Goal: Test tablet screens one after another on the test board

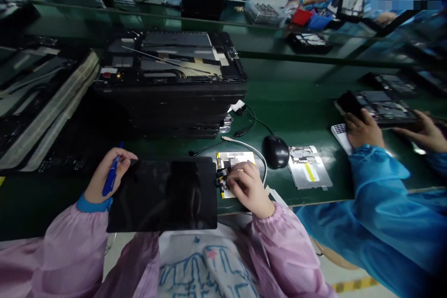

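Note:
A black tablet (164, 193) lies screen up at the near edge of the green bench (300, 121). My left hand (106, 174) rests at its left edge, fingers closed round a blue pen (111, 176). My right hand (246, 186) is at the tablet's right edge, fingers pinched on a small black connector (222, 174) beside the tablet. Under that hand lies a yellow-and-white card (234, 160). A white cable (253, 151) curves behind my right hand.
A tall stack of black tablet shells (171, 84) stands behind the tablet. A black mouse (275, 151) and a metal plate (309, 167) lie to the right. A co-worker in a blue sleeve (377, 195) handles parts at right. More people sit across the bench.

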Demonstrator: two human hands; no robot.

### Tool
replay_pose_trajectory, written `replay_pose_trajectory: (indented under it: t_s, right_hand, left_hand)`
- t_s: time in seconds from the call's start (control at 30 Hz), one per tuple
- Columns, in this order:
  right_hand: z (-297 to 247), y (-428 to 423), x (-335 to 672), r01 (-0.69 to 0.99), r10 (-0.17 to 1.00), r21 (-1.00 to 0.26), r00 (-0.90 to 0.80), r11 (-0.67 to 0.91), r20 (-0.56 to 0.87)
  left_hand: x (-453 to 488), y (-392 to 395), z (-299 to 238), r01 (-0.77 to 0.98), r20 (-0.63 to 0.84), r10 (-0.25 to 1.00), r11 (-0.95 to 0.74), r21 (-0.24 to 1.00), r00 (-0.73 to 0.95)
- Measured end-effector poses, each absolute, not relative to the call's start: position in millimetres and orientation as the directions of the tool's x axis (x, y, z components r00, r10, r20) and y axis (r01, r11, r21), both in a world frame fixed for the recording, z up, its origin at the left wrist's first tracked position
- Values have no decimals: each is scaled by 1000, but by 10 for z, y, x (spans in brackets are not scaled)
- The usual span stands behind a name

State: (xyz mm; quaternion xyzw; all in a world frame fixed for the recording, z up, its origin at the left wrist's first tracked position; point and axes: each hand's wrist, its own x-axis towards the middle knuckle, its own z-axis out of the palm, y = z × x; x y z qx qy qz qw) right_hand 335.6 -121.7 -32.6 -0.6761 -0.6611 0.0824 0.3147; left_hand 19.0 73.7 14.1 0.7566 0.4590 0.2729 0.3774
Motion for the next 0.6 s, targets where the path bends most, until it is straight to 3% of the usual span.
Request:
replay_pose_trajectory:
  t_s: [0.27,0.43,0.6]
  right_hand:
    - [-235,-1030,3495,875,991,-471,-67,116,119]
    - [-129,-904,3611,864,978,-466,-205,192,23]
    - [27,-700,3655,894,937,-380,-314,238,-152]
  left_hand:
    - [208,731,188,513,83,895,-325,795,438]
    - [218,745,201,510,88,896,-326,796,435]
    - [229,746,217,522,78,901,-317,792,427]
